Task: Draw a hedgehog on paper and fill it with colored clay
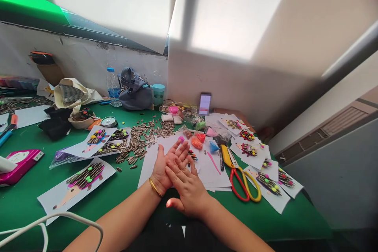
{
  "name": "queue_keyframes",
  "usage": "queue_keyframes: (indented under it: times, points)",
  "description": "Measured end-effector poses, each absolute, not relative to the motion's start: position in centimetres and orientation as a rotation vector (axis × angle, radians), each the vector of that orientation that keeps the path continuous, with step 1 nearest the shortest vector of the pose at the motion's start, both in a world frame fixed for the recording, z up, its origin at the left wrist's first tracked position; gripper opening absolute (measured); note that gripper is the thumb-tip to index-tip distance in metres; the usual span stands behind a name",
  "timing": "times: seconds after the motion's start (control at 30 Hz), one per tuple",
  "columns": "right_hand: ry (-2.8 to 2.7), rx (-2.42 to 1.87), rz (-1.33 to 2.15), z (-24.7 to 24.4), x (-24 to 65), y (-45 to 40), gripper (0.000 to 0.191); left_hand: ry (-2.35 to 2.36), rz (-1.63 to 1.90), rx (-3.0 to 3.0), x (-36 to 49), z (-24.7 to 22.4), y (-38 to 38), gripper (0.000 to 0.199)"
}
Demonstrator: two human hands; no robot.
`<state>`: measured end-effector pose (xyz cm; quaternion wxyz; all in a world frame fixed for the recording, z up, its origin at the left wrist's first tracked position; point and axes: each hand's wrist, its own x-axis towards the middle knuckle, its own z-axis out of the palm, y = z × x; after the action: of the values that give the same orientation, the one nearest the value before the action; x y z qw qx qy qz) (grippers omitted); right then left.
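Note:
My left hand (pixel 164 168) is palm up with its fingers stretched out, a gold bangle (pixel 154 187) around the wrist. Across its palm lies my right hand (pixel 186 183), palm down, fingers straight and thumb apart. Whether anything is between the palms is hidden. Just past the left fingertips is a small magenta ball (pixel 181 139); I cannot tell if it touches them. Under and beyond the hands are white paper sheets (pixel 152 165), one with a partly covered seed-decorated picture (pixel 193 156). Orange modelling clay (pixel 196 143) and blue clay (pixel 214 147) lie in wraps behind.
Red-and-yellow-handled scissors (pixel 240 177) and a black pen (pixel 221 159) lie at right beside finished hedgehog cards (pixel 268 183). Sunflower seeds (pixel 138 138) are heaped at left, near another hedgehog card (pixel 77 189). A white cable (pixel 71 214) crosses front left. A phone (pixel 204 104) leans against the wall.

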<state>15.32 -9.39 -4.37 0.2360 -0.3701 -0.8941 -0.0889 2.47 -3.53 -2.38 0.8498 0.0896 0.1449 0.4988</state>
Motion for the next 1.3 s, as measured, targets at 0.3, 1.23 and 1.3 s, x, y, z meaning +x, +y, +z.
queue_keyframes:
  times: [0.3, 1.23, 1.3]
  points:
    - [-2.224, -0.992, -0.059, -2.8, 15.5, -9.6, 0.033, 0.303, 1.020, 0.219, 2.7, -1.9, -3.6, 0.071]
    - [-1.712, -1.383, 0.337, -6.0, 21.9, -4.2, 0.018, 1.425, 1.082, 1.791, -3.7, -5.4, 1.9, 0.025]
    - [-1.767, -1.390, 0.315, -6.0, 21.6, -4.3, 0.015, 1.442, 1.023, 1.847, -3.7, -5.4, 2.0, 0.026]
